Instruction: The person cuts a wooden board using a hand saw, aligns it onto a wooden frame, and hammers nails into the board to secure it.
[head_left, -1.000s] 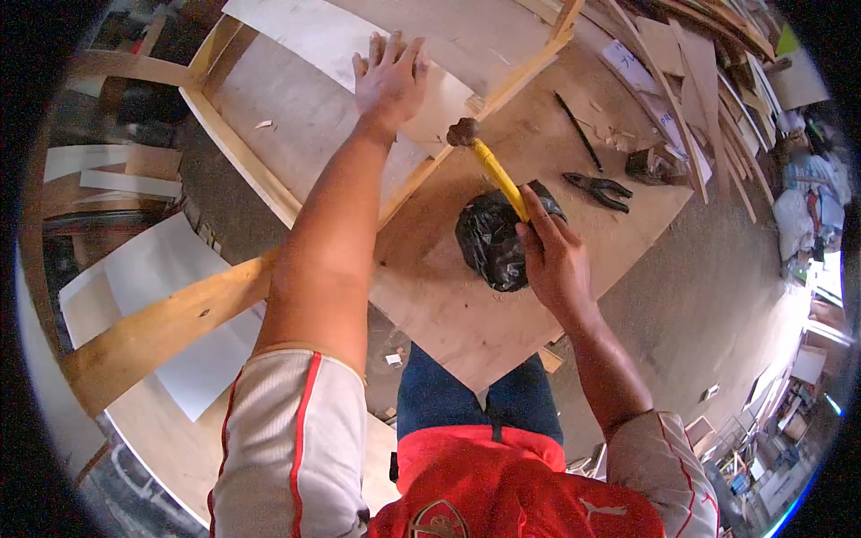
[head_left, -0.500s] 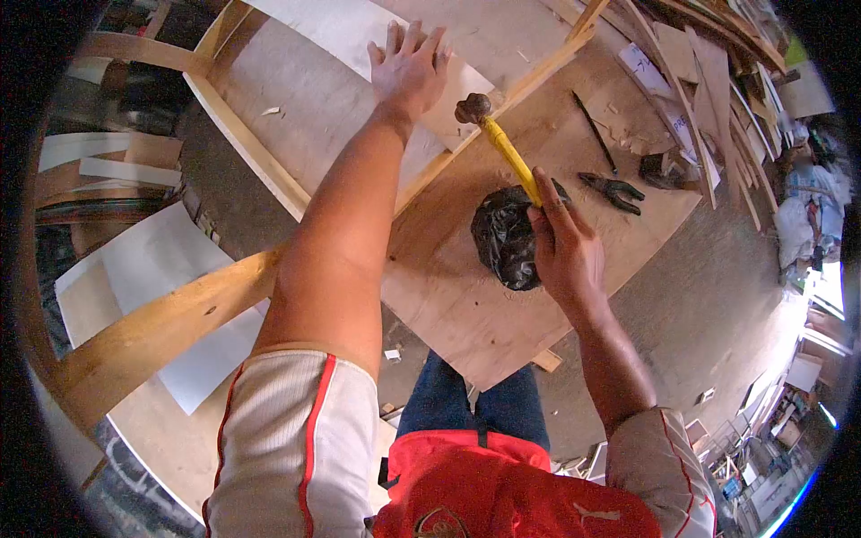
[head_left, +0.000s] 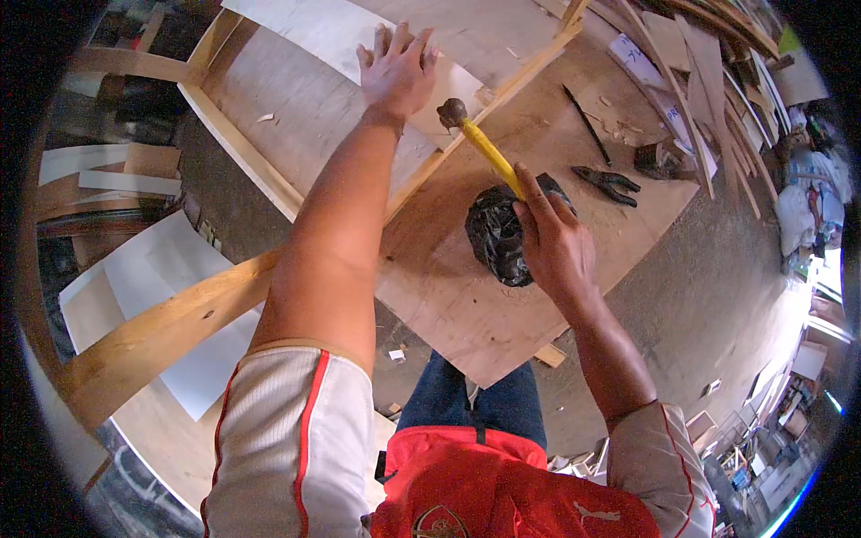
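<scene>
My left hand [head_left: 397,73] lies with fingers spread on a pale white board [head_left: 309,36], which spans a wooden frame [head_left: 242,152]. In my right hand [head_left: 558,240] is a hammer [head_left: 491,154] with a yellow handle and a rusty brown head. The hammer's head is over the board's right end, close to the frame's wooden rail; whether it touches cannot be made out. Just left of my right hand, a black plastic bag [head_left: 496,235] sits on a plywood sheet [head_left: 448,314], partly hidden by that hand.
Pliers [head_left: 607,185] and a thin black pencil-like stick [head_left: 587,124] lie on the plywood to the right. Wood strips [head_left: 717,99] are piled at the upper right. A wooden beam [head_left: 170,327] crosses at the left, over white sheets [head_left: 166,269].
The hammer and my right hand have shifted slightly left relative to the plywood. My left hand stays spread on the board. The whole view has moved a little.
</scene>
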The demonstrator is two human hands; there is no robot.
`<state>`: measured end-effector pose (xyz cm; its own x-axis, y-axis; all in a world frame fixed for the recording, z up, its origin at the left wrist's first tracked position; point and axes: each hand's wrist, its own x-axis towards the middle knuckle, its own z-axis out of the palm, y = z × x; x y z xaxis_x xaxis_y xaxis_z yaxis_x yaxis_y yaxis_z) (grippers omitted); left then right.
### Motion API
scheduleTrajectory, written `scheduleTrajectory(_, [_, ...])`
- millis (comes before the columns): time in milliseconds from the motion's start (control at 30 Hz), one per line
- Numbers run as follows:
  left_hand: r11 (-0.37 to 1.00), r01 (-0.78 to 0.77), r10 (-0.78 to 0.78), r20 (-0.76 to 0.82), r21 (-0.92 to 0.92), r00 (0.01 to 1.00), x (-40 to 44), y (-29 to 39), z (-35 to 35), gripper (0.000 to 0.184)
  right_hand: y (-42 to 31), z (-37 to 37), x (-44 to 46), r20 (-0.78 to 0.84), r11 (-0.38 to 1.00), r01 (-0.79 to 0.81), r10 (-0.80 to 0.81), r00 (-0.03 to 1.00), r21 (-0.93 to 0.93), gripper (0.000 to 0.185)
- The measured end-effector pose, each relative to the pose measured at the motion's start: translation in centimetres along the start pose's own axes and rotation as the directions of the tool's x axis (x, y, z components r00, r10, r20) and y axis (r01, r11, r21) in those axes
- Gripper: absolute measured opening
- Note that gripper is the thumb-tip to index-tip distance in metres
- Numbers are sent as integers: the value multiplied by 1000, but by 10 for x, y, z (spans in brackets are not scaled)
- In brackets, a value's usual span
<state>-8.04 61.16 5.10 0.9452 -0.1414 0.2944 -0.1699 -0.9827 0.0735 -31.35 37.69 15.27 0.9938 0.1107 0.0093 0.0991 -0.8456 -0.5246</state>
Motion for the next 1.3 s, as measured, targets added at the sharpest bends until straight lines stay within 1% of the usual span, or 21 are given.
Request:
scheduleTrajectory(33, [1000, 16, -15, 26, -5, 1000, 0, 0, -2, 49, -1, -1, 1, -8, 1000, 6, -6, 1000, 0, 53])
scheduleTrajectory(133, [1000, 20, -20, 33, 3, 999, 1, 0, -1, 50, -1, -3, -3, -108, 993, 73, -63, 992, 95, 55])
scheduleTrajectory(233, [999, 32, -31, 71, -18, 997, 2, 1, -3, 50, 1, 0, -4, -118, 993, 99, -91, 989, 66, 54])
scheduleTrajectory(333, [999, 27, -26, 39, -32, 999, 0, 1, -3, 49, 10, 13, -1, -11, 999, 54, -54, 998, 4, 54])
scheduleTrajectory(433, [1000, -3, 3, -11, -28, 1000, 0, -1, 0, 51, 8, 6, 1, -67, 996, 84, -84, 994, 3, 53])
scheduleTrajectory(533, [999, 29, -28, 30, -39, 999, 2, -1, 1, 49, -5, -6, -1, -104, 998, 48, -43, 994, 40, 54])
scheduleTrajectory(633, [999, 2, -2, 0, -36, 1000, 0, -1, -1, 51, 5, 8, -2, -55, 998, 62, -63, 996, -24, 54])
scheduleTrajectory(733, [998, 12, -12, -4, -57, 1000, 1, -1, 0, 51, 8, 10, 1, 6, 998, 48, -48, 999, -35, 54])
scheduleTrajectory(833, [999, 40, -39, 21, -37, 999, 1, 1, 0, 48, -4, -3, -4, -108, 997, 73, -68, 992, 36, 53])
scheduleTrajectory(933, [998, 38, -37, 12, -40, 999, 2, 0, 2, 48, -3, 2, -8, -163, 992, 119, -111, 980, 42, 52])
scheduleTrajectory(1033, [999, 23, -23, -8, -39, 1000, 0, 1, 1, 48, 10, 20, 2, -8, 999, 38, -38, 999, -37, 52])
scheduleTrajectory(1133, [1000, 18, -18, 1, -17, 1000, 0, -1, 2, 47, 5, 8, -1, -76, 998, 54, -55, 996, -15, 52])
scheduleTrajectory(1233, [999, 22, -23, -18, -49, 1000, 2, -1, 4, 46, -2, 0, -6, -184, 988, 115, -94, 978, 102, 51])
scheduleTrajectory(1300, [998, 15, -17, -33, -56, 999, 0, -3, 3, 46, 7, 13, -3, -83, 994, 107, -106, 991, 7, 53])
